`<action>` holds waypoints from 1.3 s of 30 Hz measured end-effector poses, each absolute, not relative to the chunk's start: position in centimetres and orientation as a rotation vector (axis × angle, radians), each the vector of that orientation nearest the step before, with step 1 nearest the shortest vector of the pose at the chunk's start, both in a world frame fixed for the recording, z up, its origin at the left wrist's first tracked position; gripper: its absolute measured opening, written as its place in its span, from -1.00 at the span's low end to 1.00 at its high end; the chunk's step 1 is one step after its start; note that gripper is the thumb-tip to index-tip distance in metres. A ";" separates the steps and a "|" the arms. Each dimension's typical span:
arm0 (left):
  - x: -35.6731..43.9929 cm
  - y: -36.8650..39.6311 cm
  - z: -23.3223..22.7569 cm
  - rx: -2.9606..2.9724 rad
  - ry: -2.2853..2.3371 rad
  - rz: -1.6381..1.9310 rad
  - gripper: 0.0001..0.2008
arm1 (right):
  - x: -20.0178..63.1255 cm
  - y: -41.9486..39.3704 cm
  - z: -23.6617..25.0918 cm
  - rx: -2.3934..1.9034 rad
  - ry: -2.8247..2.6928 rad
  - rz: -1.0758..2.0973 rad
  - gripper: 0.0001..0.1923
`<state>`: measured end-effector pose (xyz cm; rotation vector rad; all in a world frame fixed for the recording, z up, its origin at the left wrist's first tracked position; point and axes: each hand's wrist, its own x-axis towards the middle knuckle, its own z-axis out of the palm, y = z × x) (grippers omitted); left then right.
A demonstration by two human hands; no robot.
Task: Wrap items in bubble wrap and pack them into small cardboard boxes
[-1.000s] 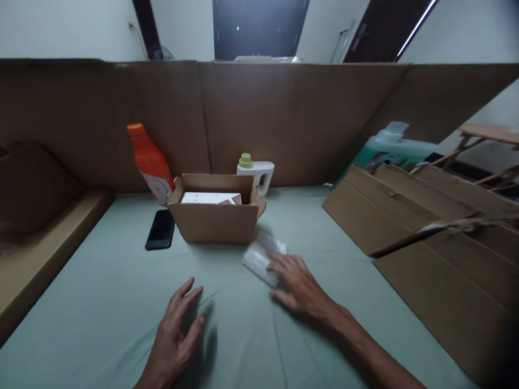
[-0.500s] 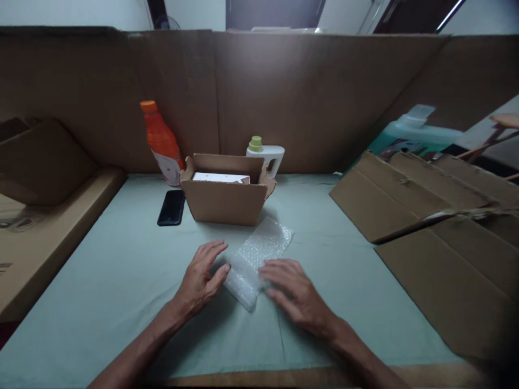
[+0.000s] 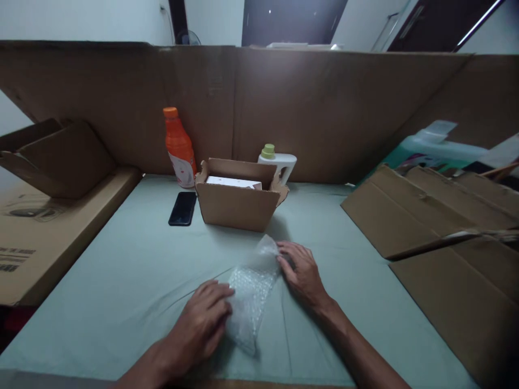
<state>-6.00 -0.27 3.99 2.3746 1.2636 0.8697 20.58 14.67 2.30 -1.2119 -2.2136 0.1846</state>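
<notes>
I have the clear, bubble-textured plastic wrap (image 3: 251, 289) on the pale green cloth (image 3: 133, 281), between the two hands and on the near side of the open brown cardboard box (image 3: 237, 208). Its long axis runs aslant: the near end points back toward my camera and a little left, the far end away and to the right, toward the box's right front corner, short of touching it. That far end is blurred and looks raised from the cloth.

The left hand (image 3: 206, 316) is at the wrap's left edge, toward the near end, fingers curled and close together with their tips at the plastic; the thumb is largely hidden — I cannot tell whether it pinches anything. The right hand (image 3: 302, 270) is at the far end's right edge, fingers bent, thumb a narrow gap below them. Whether the edge is gripped there, I cannot make out.

Inside the box I see a white carton (image 3: 231, 182). A black, flat phone (image 3: 183, 209) lies just left of the box, and behind are an orange plastic bottle (image 3: 178, 146) and a white, handled bottle (image 3: 286, 160) with a green cap.
</notes>
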 end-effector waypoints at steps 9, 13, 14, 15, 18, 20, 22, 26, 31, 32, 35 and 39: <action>-11.9 -2.2 5.9 1.936 1.275 0.848 -0.43 | 17.2 17.1 3.4 -1.280 -2.066 0.280 -0.69; -12.9 6.6 6.1 1.590 1.636 1.231 -0.34 | 18.5 18.7 3.3 -1.357 -1.994 0.349 -0.51; -12.7 9.0 5.8 1.521 1.668 1.298 -0.25 | 18.1 19.2 3.3 -1.360 -1.977 0.406 -0.44; -12.3 11.4 5.5 1.495 1.661 1.327 -0.19 | 17.5 19.9 3.2 -1.359 -1.957 0.468 -0.39; -10.7 16.8 4.8 1.544 1.599 1.365 -0.11 | 15.2 22.8 3.0 -1.367 -1.884 0.586 -0.45; -10.0 19.0 4.7 1.584 1.571 1.369 -0.10 | 14.2 24.9 3.0 -1.389 -1.857 0.579 -0.53; -10.0 19.9 4.8 1.598 1.577 1.347 -0.11 | 14.1 26.4 3.1 -1.413 -1.840 0.585 -0.54; -11.6 16.7 4.6 1.591 1.686 1.243 -0.13 | 15.7 24.0 3.7 -1.429 -1.856 0.597 -0.45; -12.0 6.0 4.6 1.910 1.530 0.881 -0.48 | 17.0 12.8 4.5 -1.071 -2.328 0.619 -0.63; -11.5 4.4 4.8 1.913 1.466 0.828 -0.50 | 16.6 10.9 4.4 -1.016 -2.424 0.613 -0.65; -9.8 2.4 5.4 1.887 1.314 0.692 -0.45 | 15.0 6.9 3.9 -0.963 -2.579 0.547 -0.67; -9.0 3.5 5.9 1.950 1.294 0.626 -0.47 | 13.8 3.0 5.0 -0.834 -2.555 0.572 -0.90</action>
